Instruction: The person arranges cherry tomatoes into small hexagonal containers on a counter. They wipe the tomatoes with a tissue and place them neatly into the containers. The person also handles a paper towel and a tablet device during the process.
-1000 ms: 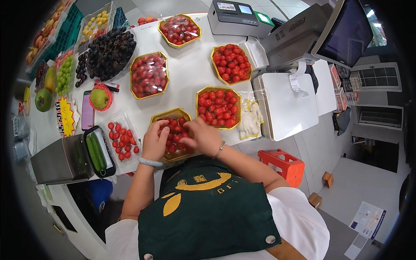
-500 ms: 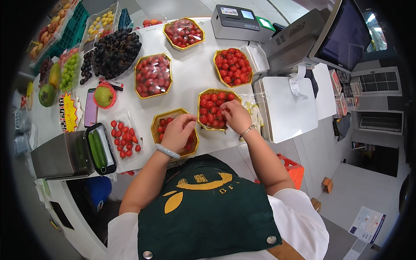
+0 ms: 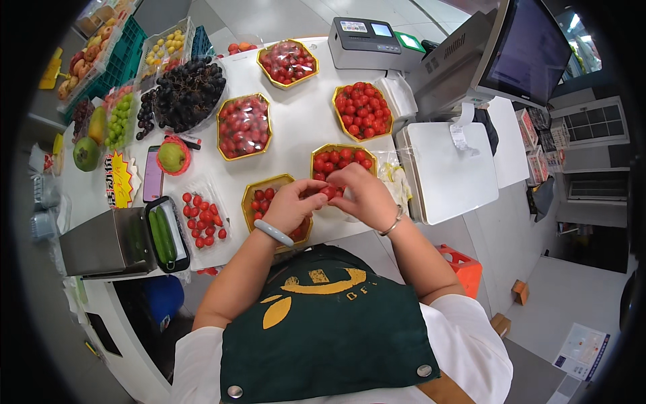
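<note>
My left hand point(image 3: 294, 210), with a pale bangle on its wrist, pinches a red cherry tomato point(image 3: 328, 192) between thumb and fingers. My right hand point(image 3: 367, 196) meets it there, its bent fingers closed at the same tomato and partly hiding it. Just beyond both hands stands a gold-rimmed tray of cherry tomatoes point(image 3: 342, 157), its near part covered by my fingers. A second gold-rimmed tray point(image 3: 250, 214), less full, lies below my left hand and wrist. Nearby on the left, a clear plastic box point(image 3: 204, 220) holds more small tomatoes.
Farther back are an uncovered tomato tray point(image 3: 363, 111) and two film-wrapped ones point(image 3: 243, 126). A label printer point(image 3: 367, 44), a scale plate point(image 3: 454, 172) and a monitor point(image 3: 528, 54) stand right. Left are black grapes point(image 3: 190, 96), a phone point(image 3: 153, 174) and packed cucumbers point(image 3: 161, 236).
My right hand has drawn back from the far tray toward my left hand. My left hand has lifted off the near tray and moved right, and a cherry tomato now shows between the hands.
</note>
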